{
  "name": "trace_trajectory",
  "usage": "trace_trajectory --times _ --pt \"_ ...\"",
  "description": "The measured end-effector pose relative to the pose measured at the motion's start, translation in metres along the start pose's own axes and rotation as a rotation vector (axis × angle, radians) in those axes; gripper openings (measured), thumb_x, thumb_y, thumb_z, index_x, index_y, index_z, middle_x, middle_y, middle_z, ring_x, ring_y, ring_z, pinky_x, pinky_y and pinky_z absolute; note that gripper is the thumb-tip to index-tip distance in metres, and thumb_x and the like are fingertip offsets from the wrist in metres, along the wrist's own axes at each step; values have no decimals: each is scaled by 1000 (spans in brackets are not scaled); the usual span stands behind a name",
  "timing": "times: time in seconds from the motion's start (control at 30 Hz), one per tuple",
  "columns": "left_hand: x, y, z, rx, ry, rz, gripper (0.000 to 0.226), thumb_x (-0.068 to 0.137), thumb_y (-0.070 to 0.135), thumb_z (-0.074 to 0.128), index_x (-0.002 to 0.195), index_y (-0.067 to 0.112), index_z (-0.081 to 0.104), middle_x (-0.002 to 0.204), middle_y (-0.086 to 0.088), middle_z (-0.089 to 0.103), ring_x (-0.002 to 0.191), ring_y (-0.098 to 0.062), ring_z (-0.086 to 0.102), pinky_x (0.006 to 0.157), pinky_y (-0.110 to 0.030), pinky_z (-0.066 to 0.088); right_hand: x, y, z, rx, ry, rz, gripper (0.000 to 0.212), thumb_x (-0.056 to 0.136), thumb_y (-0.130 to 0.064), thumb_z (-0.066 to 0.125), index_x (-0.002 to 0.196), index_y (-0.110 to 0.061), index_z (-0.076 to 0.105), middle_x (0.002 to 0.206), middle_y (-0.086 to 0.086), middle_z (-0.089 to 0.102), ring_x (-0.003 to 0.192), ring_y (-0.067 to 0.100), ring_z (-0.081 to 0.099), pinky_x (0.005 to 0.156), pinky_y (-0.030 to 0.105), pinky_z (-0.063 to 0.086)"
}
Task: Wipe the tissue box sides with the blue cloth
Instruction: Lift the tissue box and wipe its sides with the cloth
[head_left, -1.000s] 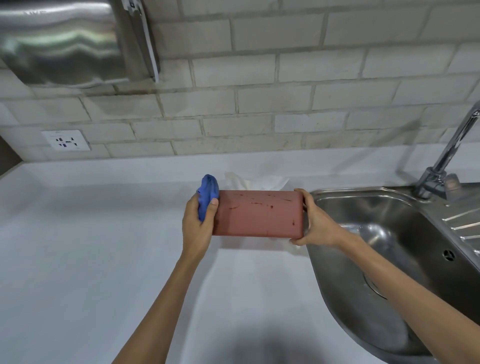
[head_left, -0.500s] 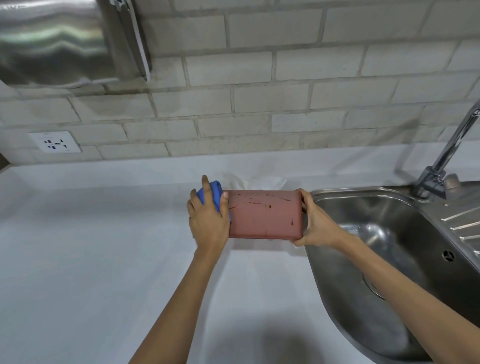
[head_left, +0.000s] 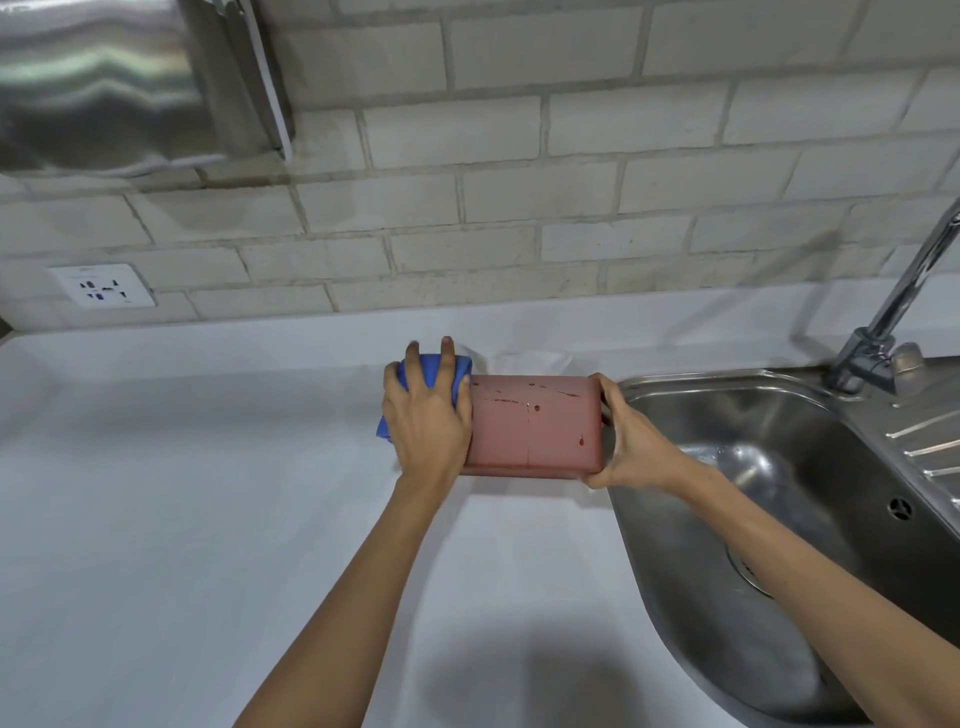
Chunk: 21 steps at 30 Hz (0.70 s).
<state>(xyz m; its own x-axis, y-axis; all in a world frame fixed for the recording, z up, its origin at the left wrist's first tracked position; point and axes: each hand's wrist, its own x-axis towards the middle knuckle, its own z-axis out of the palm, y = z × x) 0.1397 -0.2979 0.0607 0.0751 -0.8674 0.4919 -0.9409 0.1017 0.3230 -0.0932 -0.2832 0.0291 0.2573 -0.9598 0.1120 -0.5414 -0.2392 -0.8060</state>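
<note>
The reddish tissue box (head_left: 535, 423) stands on the white bench (head_left: 182, 493), just left of the steel sink (head_left: 779, 519); its near side shows dark streaks and spots; a white tissue (head_left: 532, 359) pokes up from its top. The left hand (head_left: 428, 415) lies fingers spread over the blue cloth (head_left: 423, 370), pressing it against the box's left end; the right hand (head_left: 631, 447) is closed around the box's right end, thumb on the near face. A tap (head_left: 893, 322) rises behind the sink; a wall socket (head_left: 104, 287) sits far left.
</note>
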Motion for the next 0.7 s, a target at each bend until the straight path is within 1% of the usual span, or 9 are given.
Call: trace_trajectory --times 0.03,0.1,0.23,0.3,0.4,0.5,0.6,0.67,0.7 --pt "0 3 1 -1 -2 -4 47 96 28 44 142 18 43 145 -19 43 126 -42 40 96 -50 42 1 0 0 4 -3 4 103 47 -17 83 116 -58 20 120 -8 53 111 3 56 82 8 46" --pt "-13 3 1 0 16 85 47 93 27 48 138 14 49 142 -21 47 127 -46 42 98 -52 43 2 0 -2 7 -4 15 102 48 -17 84 119 -54 22 121 -9 53 109 3 56 82 9 46" --pt "-59 -23 2 46 0 346 50 85 32 43 129 12 59 135 -19 56 127 -43 44 95 -53 47 5 1 -4 18 -6 8 103 49 -14 84 112 -65 20 120 -14 52 103 -7 55 78 2 43" --pt "-52 -26 0 41 16 359 48 85 30 44 126 11 62 132 -19 59 122 -44 50 92 -52 49 5 0 -4 24 -5 -5 103 50 -14 84 110 -67 19 122 -13 51 106 -5 54 79 2 43" --pt "-21 -6 -3 5 57 243 41 86 19 54 123 5 63 129 -21 60 115 -46 55 91 -49 51 4 1 -3 42 -1 -14 101 50 -14 83 111 -65 21 122 -6 54 105 0 56 80 2 42" --pt "-7 17 -2 -41 16 165 43 85 16 59 127 5 60 133 -20 57 119 -46 50 98 -51 47 5 1 -3 38 2 -17 101 50 -16 84 112 -65 21 124 -6 53 107 1 56 80 0 41" --pt "-36 19 4 3 3 308 45 85 24 49 125 7 62 131 -18 60 122 -45 51 99 -54 45 5 2 -4 28 4 -15 105 49 -16 84 111 -68 17 125 -9 51 110 4 55 80 0 41" --pt "-59 4 5 27 10 397 48 84 30 45 124 10 63 130 -16 61 126 -42 48 96 -55 46 5 2 -4 27 -4 -18 105 49 -16 84 111 -68 17 124 -11 50 110 1 54 80 0 41" --pt "-63 -5 4 45 13 403 48 84 31 44 124 12 63 131 -15 61 127 -41 45 95 -58 46 4 2 -4 30 -6 -17 105 50 -15 84 111 -68 17 123 -11 50 110 -1 54 80 1 42"
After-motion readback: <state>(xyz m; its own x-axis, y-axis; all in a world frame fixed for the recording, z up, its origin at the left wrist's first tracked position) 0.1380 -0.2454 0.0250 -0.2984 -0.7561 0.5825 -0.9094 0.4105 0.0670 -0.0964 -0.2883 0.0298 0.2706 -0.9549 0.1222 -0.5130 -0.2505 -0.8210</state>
